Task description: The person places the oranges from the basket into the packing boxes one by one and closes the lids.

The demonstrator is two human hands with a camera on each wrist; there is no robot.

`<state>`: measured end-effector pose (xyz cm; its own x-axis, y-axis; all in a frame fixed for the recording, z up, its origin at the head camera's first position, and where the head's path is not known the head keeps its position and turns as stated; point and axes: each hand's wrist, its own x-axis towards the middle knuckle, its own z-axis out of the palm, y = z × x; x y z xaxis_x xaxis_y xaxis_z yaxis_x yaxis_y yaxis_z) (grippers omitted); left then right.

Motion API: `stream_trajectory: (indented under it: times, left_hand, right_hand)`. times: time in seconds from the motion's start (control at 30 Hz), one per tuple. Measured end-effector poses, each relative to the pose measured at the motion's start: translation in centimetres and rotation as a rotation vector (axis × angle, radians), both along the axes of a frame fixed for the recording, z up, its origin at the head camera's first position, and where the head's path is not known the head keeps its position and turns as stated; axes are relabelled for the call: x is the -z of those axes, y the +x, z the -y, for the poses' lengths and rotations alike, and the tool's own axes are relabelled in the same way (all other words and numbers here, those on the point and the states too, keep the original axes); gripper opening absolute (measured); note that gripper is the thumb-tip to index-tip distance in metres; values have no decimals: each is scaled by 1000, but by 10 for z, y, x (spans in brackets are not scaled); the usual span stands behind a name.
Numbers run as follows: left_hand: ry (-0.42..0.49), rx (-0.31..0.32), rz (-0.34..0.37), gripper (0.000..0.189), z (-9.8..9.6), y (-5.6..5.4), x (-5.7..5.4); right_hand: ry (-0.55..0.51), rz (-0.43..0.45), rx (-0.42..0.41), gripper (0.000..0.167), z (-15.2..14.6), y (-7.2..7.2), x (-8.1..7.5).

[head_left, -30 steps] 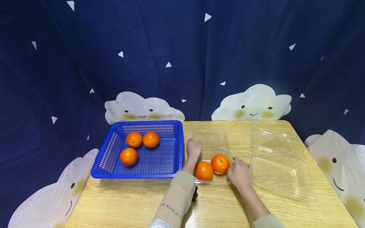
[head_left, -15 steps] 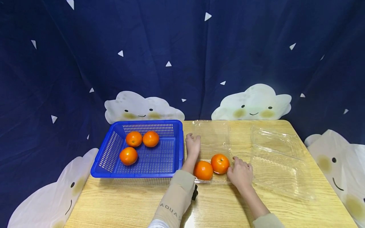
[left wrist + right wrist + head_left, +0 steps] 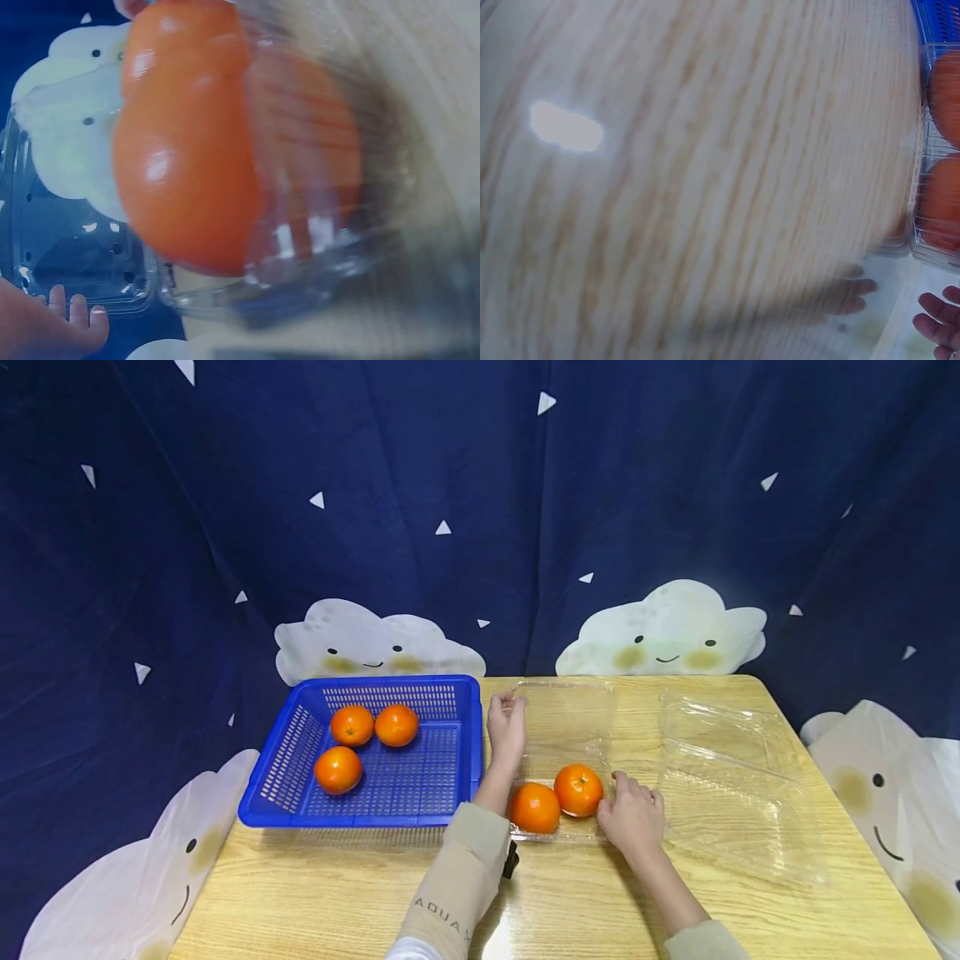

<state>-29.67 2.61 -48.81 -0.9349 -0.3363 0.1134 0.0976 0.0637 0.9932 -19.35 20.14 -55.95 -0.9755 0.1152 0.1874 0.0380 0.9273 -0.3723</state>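
Note:
A clear plastic clamshell container (image 3: 567, 839) lies on the table with two round, glossy orange fruits (image 3: 579, 791) in its near half. Its lid (image 3: 566, 718) stands raised on the far side. My left hand (image 3: 507, 727) is at the lid's left edge, fingertips by the upper corner. In the left wrist view the fingers (image 3: 78, 307) show beside the lid, fairly straight, and the fruits fill the middle. My right hand (image 3: 633, 814) rests at the container's right side, fingertips near its rim. The right wrist view shows loosely spread fingers (image 3: 937, 319) near the container (image 3: 922, 247).
A blue plastic basket (image 3: 468, 817) with three more orange fruits (image 3: 338, 770) stands left of the container. To the right, another clear clamshell (image 3: 738, 785) lies unfolded on the wooden table (image 3: 360, 893). A dark blue curtain (image 3: 480, 468) with clouds hangs behind the table.
The lid has swung up from its earlier lower position, and its top has shifted slightly right. My left hand has moved farther along its left edge. My right hand has stayed put.

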Motion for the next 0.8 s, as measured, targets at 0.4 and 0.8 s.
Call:
stream_trajectory:
  times: [0.4,0.8]
  left_hand:
    - [-23,-2,-2,21,3,4,-20]
    - [-219,-1,74,19,8,14,-28]
  right_hand:
    - [-2,5,2,44,0,0,-1]
    - [-12,6,3,44,0,-1,0]
